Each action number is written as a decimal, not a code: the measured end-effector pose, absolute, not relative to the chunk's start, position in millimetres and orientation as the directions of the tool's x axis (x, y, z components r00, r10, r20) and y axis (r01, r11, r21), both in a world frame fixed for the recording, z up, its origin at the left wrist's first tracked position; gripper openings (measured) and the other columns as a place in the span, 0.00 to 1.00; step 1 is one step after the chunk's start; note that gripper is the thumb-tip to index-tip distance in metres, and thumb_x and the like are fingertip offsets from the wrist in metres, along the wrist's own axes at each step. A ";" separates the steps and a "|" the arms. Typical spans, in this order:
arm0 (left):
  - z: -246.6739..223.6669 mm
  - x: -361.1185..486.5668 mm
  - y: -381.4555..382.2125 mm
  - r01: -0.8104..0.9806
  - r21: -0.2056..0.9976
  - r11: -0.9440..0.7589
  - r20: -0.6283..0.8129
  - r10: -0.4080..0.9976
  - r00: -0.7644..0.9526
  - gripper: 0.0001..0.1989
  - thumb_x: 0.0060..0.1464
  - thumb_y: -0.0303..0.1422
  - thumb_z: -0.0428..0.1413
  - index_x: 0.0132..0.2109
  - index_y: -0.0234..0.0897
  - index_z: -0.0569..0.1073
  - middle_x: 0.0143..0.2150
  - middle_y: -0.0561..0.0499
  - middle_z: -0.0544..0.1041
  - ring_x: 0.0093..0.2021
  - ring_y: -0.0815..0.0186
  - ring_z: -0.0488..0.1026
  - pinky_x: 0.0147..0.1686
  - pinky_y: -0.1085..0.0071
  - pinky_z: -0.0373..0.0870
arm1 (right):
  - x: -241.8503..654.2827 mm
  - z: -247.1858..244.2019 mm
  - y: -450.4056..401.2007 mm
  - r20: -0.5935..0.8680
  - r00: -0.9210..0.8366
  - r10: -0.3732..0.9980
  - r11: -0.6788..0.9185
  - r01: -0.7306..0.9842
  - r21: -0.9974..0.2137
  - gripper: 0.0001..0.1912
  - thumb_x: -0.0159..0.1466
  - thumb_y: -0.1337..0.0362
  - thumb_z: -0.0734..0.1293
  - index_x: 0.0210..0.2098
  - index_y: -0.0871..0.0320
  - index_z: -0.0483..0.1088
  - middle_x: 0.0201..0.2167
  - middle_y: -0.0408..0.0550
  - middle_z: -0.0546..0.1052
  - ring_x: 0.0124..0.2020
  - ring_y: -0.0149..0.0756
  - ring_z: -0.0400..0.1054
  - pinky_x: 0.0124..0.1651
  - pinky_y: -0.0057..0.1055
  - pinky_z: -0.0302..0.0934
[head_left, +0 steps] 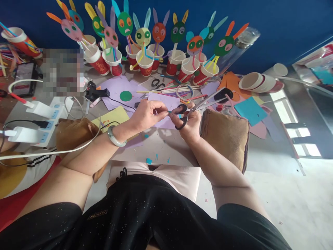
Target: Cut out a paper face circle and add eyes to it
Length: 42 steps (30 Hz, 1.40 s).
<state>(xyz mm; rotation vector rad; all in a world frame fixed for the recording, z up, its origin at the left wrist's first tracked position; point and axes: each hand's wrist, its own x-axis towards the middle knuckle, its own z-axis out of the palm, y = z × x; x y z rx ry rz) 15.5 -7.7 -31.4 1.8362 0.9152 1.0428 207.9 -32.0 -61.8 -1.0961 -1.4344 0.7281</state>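
My left hand (152, 114), with a bangle on its wrist, is closed in a pinch over the table. A tiny bit of teal paper (169, 112) shows at its fingertips. Close beside it, my right hand (191, 122) holds a pair of scissors (194, 109) by the black handles, and the blades point up and to the right, away from the paper. The right fingertips come near the left ones; whether they touch the paper too I cannot tell. Below my hands lie purple paper (161, 100) and small teal scraps (148, 161).
Paper cups (145, 62) carrying colourful paper animal heads line the back. A glue gun (96, 92) and a power strip (53, 119) with cables are at the left. Another pair of scissors (157, 84), teal paper (249, 110), a brown cushion (225, 137) and stacked cups (257, 82) also surround the work area.
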 end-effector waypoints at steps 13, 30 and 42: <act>-14.8 18.2 -13.8 -0.303 0.949 0.086 -0.019 0.975 0.220 0.12 0.46 0.38 0.71 0.33 0.38 0.78 0.30 0.54 0.81 0.33 0.70 0.79 0.34 0.72 0.74 | 209.5 -56.8 -37.3 0.161 -0.441 0.883 0.278 0.215 -0.936 0.39 0.57 0.23 0.70 0.37 0.55 0.69 0.35 0.49 0.82 0.37 0.40 0.75 0.45 0.38 0.68; -28.3 28.3 -20.2 -0.315 0.946 0.070 -0.006 0.980 0.200 0.17 0.52 0.44 0.72 0.32 0.38 0.77 0.30 0.54 0.80 0.34 0.70 0.78 0.37 0.72 0.75 | 204.3 -58.3 -39.3 0.088 -0.360 0.929 0.189 0.258 -0.947 0.43 0.51 0.20 0.69 0.33 0.56 0.69 0.28 0.45 0.77 0.29 0.34 0.67 0.36 0.33 0.63; -27.5 29.7 -21.8 -0.319 0.946 0.060 -0.003 0.984 0.176 0.15 0.54 0.42 0.71 0.32 0.38 0.77 0.30 0.53 0.80 0.34 0.70 0.78 0.37 0.72 0.76 | 201.6 -54.0 -40.9 0.051 -0.345 0.937 0.145 0.253 -0.956 0.42 0.50 0.20 0.70 0.30 0.55 0.69 0.26 0.44 0.76 0.27 0.33 0.65 0.35 0.33 0.62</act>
